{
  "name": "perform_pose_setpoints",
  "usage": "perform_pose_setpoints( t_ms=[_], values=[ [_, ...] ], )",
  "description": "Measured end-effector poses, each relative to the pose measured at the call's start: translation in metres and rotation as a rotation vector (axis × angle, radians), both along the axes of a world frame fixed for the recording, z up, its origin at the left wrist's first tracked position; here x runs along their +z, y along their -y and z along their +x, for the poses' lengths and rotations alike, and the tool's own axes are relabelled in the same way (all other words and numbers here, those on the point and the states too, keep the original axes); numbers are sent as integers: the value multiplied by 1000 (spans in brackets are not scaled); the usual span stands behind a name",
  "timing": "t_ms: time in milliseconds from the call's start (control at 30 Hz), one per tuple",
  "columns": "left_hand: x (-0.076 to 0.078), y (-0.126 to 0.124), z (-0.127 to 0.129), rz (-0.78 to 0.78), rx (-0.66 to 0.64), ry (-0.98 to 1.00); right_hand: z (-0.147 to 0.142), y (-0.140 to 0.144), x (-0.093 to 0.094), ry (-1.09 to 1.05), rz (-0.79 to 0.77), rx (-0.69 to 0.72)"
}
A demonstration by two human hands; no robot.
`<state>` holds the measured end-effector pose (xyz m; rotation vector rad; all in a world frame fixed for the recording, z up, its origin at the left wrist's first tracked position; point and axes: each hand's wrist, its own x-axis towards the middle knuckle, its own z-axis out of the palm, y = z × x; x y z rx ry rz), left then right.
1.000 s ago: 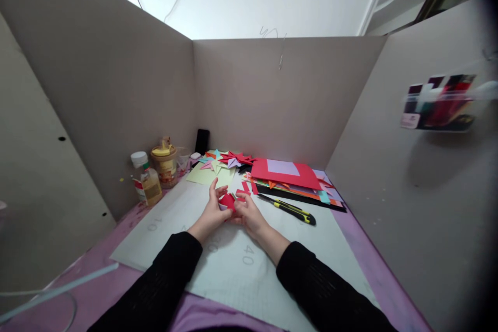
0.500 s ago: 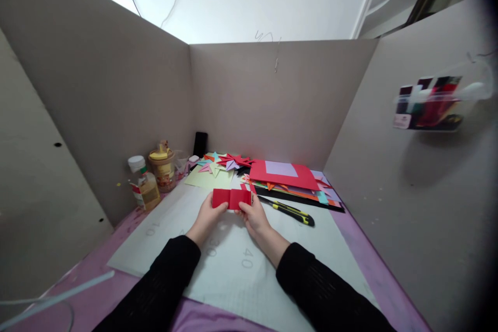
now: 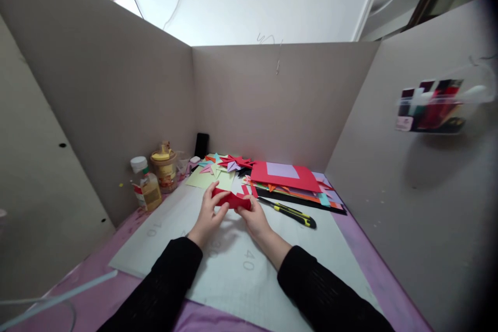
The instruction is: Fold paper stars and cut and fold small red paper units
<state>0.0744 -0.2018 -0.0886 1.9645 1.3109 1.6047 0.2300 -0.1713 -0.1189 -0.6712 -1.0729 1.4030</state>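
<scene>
A small piece of red paper (image 3: 231, 198) is held between both hands just above the white cutting mat (image 3: 241, 264). My left hand (image 3: 208, 218) pinches its left end with the thumb raised. My right hand (image 3: 254, 216) grips its right end. The paper lies nearly flat and looks folded along its length. Both arms wear black sleeves.
A yellow-and-black utility knife (image 3: 293, 213) lies right of my hands. Behind it sits a stack of coloured paper sheets (image 3: 290, 180) and folded paper stars (image 3: 227, 162). A glue bottle (image 3: 144, 185), a jar (image 3: 165, 166) and a black phone (image 3: 201, 145) stand at the back left. Grey cardboard walls (image 3: 272, 98) enclose the desk.
One second ago the red paper was bunched between my hands; half a second ago it was opened upright as a flat strip; now it is tipped down and folded flatter.
</scene>
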Motion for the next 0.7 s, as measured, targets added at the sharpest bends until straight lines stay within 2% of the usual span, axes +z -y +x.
perform_pose_setpoints(
  t_ms=[67, 133, 267, 400, 500, 600, 700],
  values=[
    [-1, 0, 2, 4, -34, -19, 1, 1, 1, 14, 21, -2],
    [-2, -2, 4, -1, -11, 14, 1, 3, 3, -7, -6, 50],
    [-1, -6, 1, -130, 8, 231, 3, 4, 5, -69, -94, 114],
    [-3, -10, -3, -298, -80, 541, 4, 0, 2, -35, -148, 34],
    [-6, -15, -6, -365, -110, 694, 6, -5, -1, -10, -146, -25],
    [-8, -19, -8, -358, -34, 831, 10, -9, -2, 27, -118, -92],
    [-10, -23, -11, -382, 109, 938, 16, -15, -4, 64, -104, -184]
  ],
)
